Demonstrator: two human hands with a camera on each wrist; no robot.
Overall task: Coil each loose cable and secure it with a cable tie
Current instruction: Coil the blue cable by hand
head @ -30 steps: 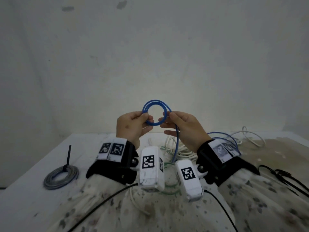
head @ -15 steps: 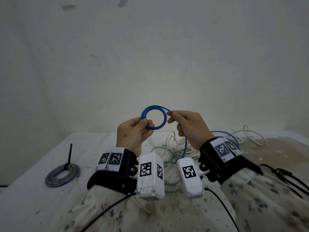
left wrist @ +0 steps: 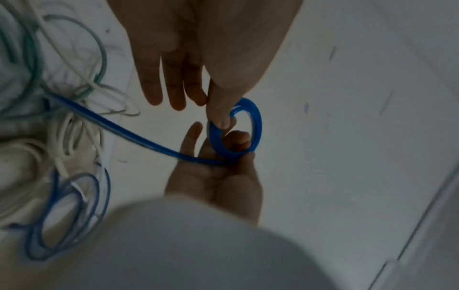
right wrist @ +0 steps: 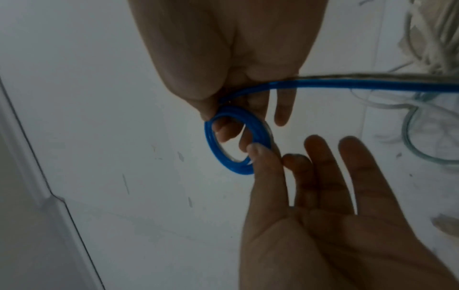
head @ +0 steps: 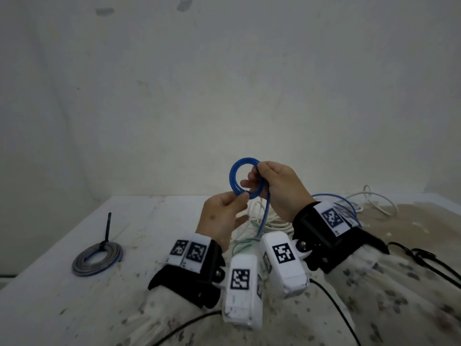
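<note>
A small coil of blue cable [head: 233,179] is held upright above the table [head: 154,221]. My left hand [head: 240,198] pinches the coil's lower edge between thumb and forefinger, and its other fingers stay straight. Thumb and fingers of my right hand [head: 257,176] grip the coil's right side. The left wrist view shows the coil [left wrist: 257,125] with the left thumb [left wrist: 221,115] on it. In the right wrist view the right hand [right wrist: 211,111] holds the coil [right wrist: 211,141]. The blue tail [head: 263,218] drops from the right hand to loose blue loops [head: 349,208] on the table.
A grey coil [head: 97,258] bound with a black cable tie [head: 107,228] lies on the table at the left. Tangled white cables [head: 274,222] and a green one [head: 239,243] lie under my hands. More white cable [head: 374,203] lies back right, black cable [head: 424,260] far right.
The left hand's pinch went from the coil's left side to its lower edge. My right hand closed over the right side, and the wide loose loop has drawn in to the coil.
</note>
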